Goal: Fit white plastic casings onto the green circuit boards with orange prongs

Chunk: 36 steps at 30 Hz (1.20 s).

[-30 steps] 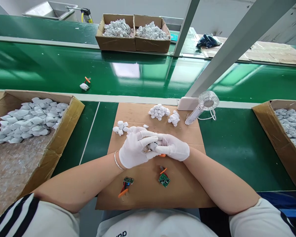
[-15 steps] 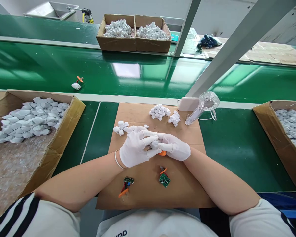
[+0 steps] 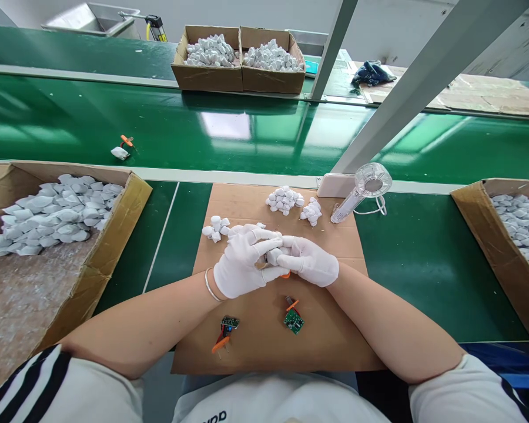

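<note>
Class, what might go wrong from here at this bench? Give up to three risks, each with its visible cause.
1. The white piece held between the gloved left hand and right hand might slip.
2. Two bare circuit boards lie on the cardboard sheet between the forearms, which could knock them.
3. The left hand is close to a small white pile and might scatter it.

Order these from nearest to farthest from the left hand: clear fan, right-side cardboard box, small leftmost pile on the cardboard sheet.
1. Small leftmost pile: just beyond the left hand.
2. Clear fan: ahead, rightward.
3. Right-side cardboard box: far right.
</note>
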Available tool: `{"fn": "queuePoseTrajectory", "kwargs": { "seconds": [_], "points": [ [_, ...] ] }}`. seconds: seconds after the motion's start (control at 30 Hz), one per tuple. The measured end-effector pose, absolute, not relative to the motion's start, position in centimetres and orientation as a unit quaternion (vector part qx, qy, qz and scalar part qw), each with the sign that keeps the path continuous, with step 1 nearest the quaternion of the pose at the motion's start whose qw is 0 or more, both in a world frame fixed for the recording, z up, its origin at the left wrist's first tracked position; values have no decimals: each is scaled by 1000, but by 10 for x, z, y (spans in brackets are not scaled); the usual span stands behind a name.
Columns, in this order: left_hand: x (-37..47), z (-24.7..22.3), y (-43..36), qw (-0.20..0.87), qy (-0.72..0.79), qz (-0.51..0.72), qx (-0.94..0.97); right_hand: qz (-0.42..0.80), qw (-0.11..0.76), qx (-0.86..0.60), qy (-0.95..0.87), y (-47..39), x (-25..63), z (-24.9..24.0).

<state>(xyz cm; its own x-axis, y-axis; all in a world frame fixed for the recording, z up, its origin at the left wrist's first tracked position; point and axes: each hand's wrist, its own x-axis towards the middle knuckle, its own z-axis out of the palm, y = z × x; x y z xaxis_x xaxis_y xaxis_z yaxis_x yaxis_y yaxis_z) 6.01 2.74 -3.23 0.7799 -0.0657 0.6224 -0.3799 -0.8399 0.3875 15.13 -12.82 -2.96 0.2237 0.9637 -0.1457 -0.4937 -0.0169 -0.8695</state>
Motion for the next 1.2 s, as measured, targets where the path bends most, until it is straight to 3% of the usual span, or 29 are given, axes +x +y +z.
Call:
{"fn": "queuePoseTrajectory", "kwargs": {
  "seconds": [0.27, 0.7, 1.2],
  "points": [
    [62, -29, 26, 208, -140, 336, 908, 565, 631, -450, -284, -130, 153, -30],
    [60, -28, 24, 239, -109, 255, 931, 570, 626, -470, -250, -127, 149, -28],
    [61, -38, 27, 186, -116, 292, 931, 581, 623, -462, -248, -127, 151, -27]
  ]
}}
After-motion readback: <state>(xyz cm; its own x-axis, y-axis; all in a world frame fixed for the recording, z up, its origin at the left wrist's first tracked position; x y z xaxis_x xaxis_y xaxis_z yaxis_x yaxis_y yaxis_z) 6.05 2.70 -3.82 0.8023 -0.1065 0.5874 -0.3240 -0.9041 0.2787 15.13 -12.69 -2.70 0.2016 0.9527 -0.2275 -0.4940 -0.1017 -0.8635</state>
